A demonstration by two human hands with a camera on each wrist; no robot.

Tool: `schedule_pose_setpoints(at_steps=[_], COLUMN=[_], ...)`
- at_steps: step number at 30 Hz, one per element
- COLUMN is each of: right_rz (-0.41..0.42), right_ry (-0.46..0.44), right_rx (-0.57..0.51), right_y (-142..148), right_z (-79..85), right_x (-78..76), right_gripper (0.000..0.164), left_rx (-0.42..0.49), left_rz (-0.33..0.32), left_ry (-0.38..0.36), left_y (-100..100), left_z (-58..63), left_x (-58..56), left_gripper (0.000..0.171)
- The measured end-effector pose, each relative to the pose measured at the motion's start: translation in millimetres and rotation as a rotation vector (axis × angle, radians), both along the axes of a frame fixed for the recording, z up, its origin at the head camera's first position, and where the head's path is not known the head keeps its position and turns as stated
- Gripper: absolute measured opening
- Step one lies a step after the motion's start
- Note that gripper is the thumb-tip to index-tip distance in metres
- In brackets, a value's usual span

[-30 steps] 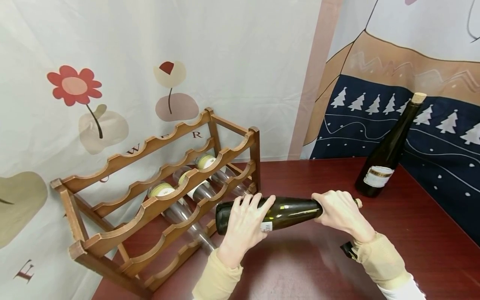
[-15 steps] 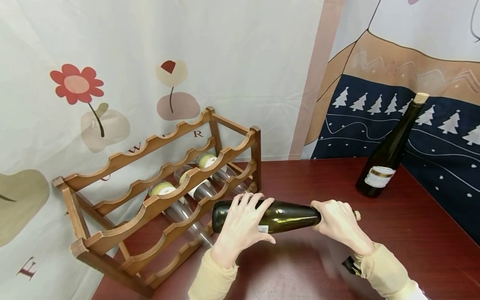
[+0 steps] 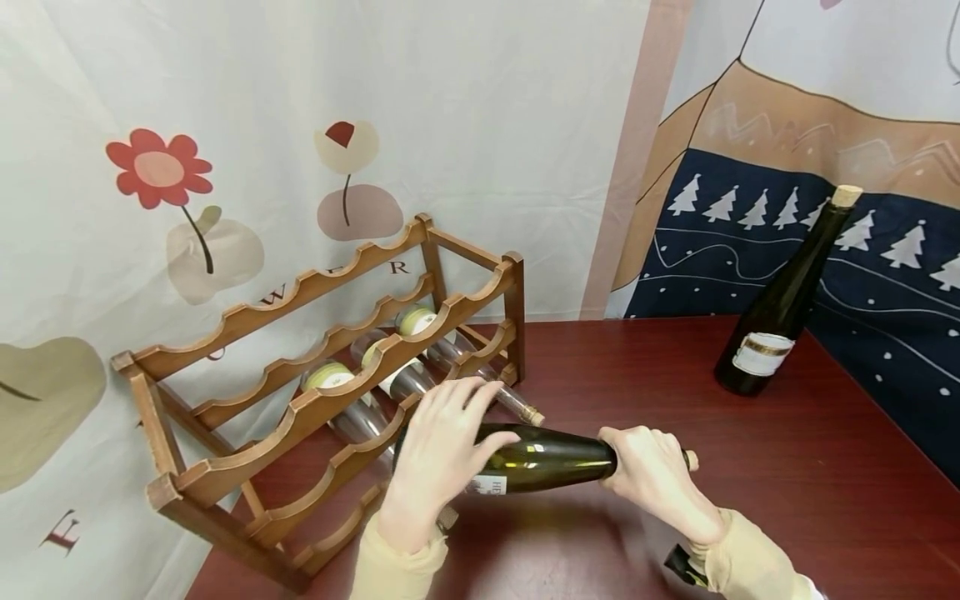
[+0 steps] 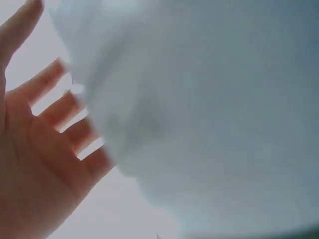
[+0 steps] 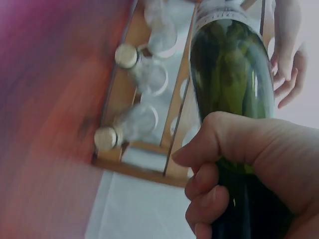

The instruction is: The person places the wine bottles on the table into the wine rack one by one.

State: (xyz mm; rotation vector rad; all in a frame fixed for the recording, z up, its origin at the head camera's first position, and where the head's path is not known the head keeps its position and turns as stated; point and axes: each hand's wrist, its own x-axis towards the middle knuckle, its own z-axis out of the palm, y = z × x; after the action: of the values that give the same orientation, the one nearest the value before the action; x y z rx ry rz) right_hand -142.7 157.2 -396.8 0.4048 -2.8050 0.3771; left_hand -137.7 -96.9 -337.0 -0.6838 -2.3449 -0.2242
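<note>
My right hand (image 3: 656, 477) grips the neck of a dark green wine bottle (image 3: 555, 458), which lies nearly level above the table, its corked end to the right. The right wrist view shows curled fingers (image 5: 207, 201) round the green bottle's neck (image 5: 232, 74). My left hand (image 3: 442, 446) is at the bottle's base end, over its white label, with its thumb and fingers spread. Straight, parted fingers of the left hand (image 4: 55, 129) show in the left wrist view, where a pale blur fills most of the picture. Whether the left hand touches the bottle I cannot tell.
A wooden wine rack (image 3: 330, 400) stands at left, with three clear bottles lying in its lower level; one clear bottle (image 3: 517, 404) points its cork outward. A corked dark bottle (image 3: 772, 325) stands upright at right. A small dark object (image 3: 682, 567) lies by the right sleeve.
The green bottle and both hands have moved left and slightly down, the base end now close to the rack. The left hand's thumb and fingers have spread from the bottle.
</note>
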Motion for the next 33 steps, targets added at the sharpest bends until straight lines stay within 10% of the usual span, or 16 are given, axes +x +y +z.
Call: schedule_pose_setpoints(at_steps=[22, 33], right_rz=[0.102, 0.003], right_ry=[-0.085, -0.372], right_rx=[-0.017, -0.048], right_y=[-40, -56], right_z=[-9.7, -1.8], right_x=[30.9, 48.5], right_gripper=[0.034, 0.032], left_rx=[0.291, 0.377], left_rz=[0.343, 0.562], left_ry=[0.193, 0.220], left_y=[-79, -94], left_z=[31.5, 33.0], left_x=[47.5, 63.5], left_gripper=[0.041, 0.033])
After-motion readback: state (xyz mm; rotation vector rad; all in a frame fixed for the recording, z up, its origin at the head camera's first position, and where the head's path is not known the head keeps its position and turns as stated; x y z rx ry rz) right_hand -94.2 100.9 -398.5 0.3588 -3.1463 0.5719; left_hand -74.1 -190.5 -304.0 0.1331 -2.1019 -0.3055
